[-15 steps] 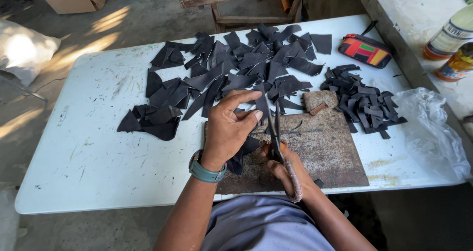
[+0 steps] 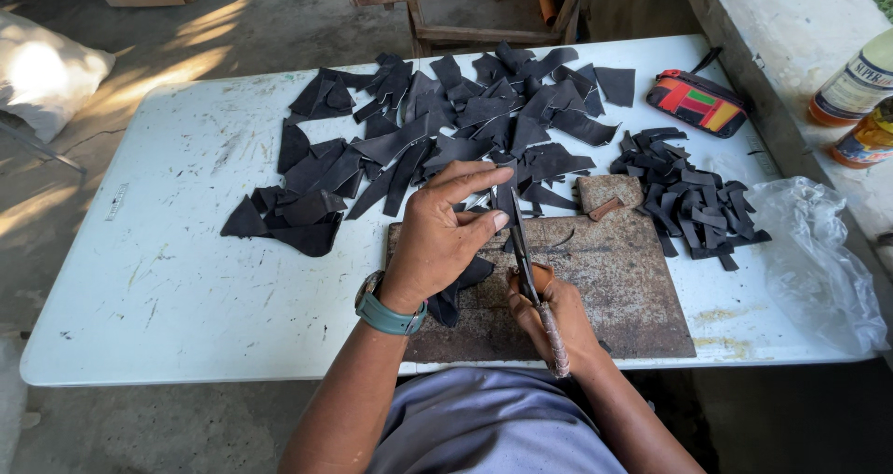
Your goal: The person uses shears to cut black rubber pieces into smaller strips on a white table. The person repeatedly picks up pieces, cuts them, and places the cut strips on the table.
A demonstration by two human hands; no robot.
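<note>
My left hand (image 2: 445, 237) holds a black leather piece (image 2: 458, 293) over a brown cutting board (image 2: 614, 283); its thumb and fingers pinch the piece at the top. A teal watch sits on that wrist. My right hand (image 2: 551, 316) grips the handles of long scissors (image 2: 521, 241), whose blades point away from me along the black piece. A large heap of black leather scraps (image 2: 437, 130) lies beyond the board. A smaller pile of cut black pieces (image 2: 693, 200) lies to the right.
All of this rests on a white table (image 2: 186, 260). A red, multicoloured pouch (image 2: 699, 102) lies at the far right, a clear plastic bag (image 2: 819, 260) at the right edge. A small stone (image 2: 609, 195) sits on the board's far corner. Bottles (image 2: 856, 88) stand on a ledge.
My left hand has stretched its fingers a little further over the black piece. The scissors stay along it, hardly moved.
</note>
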